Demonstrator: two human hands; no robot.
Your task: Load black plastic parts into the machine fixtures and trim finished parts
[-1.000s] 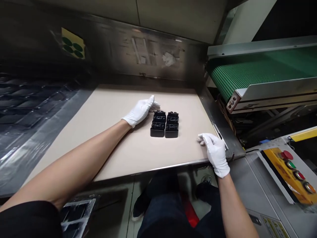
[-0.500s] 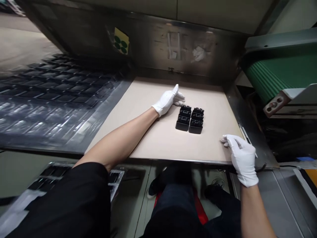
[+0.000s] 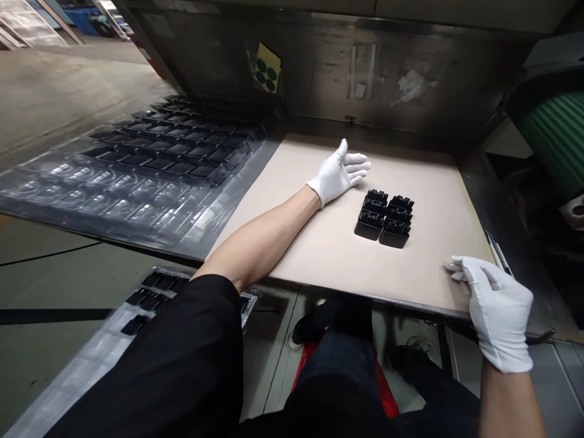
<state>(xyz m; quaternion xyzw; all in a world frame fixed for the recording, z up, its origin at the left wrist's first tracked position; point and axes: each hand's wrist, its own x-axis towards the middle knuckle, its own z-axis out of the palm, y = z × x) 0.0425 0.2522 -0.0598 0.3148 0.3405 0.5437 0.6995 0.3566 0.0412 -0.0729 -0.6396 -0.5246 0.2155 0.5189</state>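
Note:
Two short rows of glossy black moulded parts (image 3: pixel 382 220) stand close together on the beige mat. Just to their upper left is my left hand (image 3: pixel 340 173) in a white glove. Its thumb points up, its fingers stretch toward the right, and nothing is in it. My right hand (image 3: pixel 497 307), also gloved in white, is at the mat's front right corner. Its fingers are loosely bent and a little apart, with no object visible in them. Both hands are apart from the black parts. The beige mat (image 3: pixel 337 255) covers the middle of the metal workbench.
A clear plastic tray (image 3: pixel 123 198) with black parts in its far rows lies on the left. Another tray (image 3: pixel 104 347) is lower down, partly behind my sleeve. Pens (image 3: pixel 499 252) lie along the right edge. A green conveyor belt (image 3: pixel 554 128) stands at the right.
The view has turned left, so the bench appears further right. My left hand has drawn slightly away from the black parts, its fingers now straighter. My right hand keeps about the same pose.

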